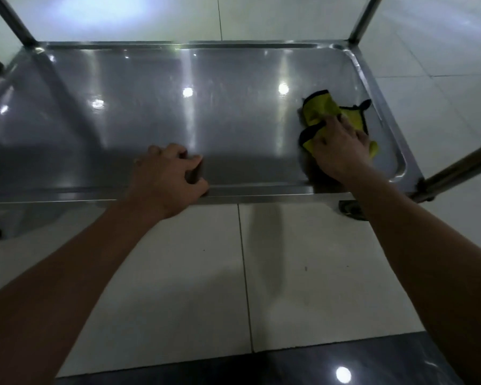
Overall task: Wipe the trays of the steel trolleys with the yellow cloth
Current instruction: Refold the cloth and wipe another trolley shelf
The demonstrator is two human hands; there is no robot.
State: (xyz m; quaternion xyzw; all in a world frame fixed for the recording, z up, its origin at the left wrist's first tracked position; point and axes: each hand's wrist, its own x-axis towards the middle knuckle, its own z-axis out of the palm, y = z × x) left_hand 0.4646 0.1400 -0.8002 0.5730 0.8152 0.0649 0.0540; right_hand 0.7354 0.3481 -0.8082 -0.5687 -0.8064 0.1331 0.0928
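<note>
1. Presently, the crumpled yellow black-edged cloth point(321, 111) was pressed flat under the spread right hand point(340, 147) at the shiny steel trolley tray's point(150, 112) right end.
2. The tray's near rim was gripped by the curled left hand point(168, 176); long overlapping strokes leftward would probably serve best.

1. This looks like a commercial or institutional service space, such as a canteen or catering back area, more than a home.
2. A stainless steel trolley stands here, with a wide rimmed tray point(156, 112) and round steel corner posts point(363, 19); that is catering or facility equipment.
3. A dark caster wheel point(351, 209) shows under the near right corner.
4. The floor point(178, 273) is laid with large pale glossy tiles, with a dark polished strip point(261, 368) nearest me.
5. Round ceiling spotlights glint off both steel and floor, suiting a big indoor hall.
</note>
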